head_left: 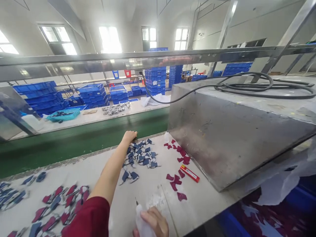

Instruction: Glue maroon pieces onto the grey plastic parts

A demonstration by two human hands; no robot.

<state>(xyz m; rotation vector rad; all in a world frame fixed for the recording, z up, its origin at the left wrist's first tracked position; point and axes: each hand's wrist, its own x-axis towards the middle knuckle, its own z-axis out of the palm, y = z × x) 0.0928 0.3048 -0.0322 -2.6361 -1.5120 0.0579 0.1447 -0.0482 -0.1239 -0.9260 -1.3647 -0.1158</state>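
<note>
My left hand (130, 135) reaches out to the far edge of the white table, just beyond a heap of blue-and-white parts (142, 154). Its fingers are bent, and whatever they may hold is hidden. Near the table's front, my right hand (155, 221) is closed around a white bottle (143, 220) with a thin metal tip pointing up and away. Dark red pieces (176, 181) lie on the table to the right, beside a red box (189, 173). Red-and-white parts (65, 200) are spread left of my left arm.
A green belt (98, 133) runs past the table's far edge. A large metal box (237, 131) with a coiled black cable (266, 86) stands on the right. Beyond the belt are a turquoise basket (63, 115), grey parts (116, 109) and stacked blue crates (155, 80).
</note>
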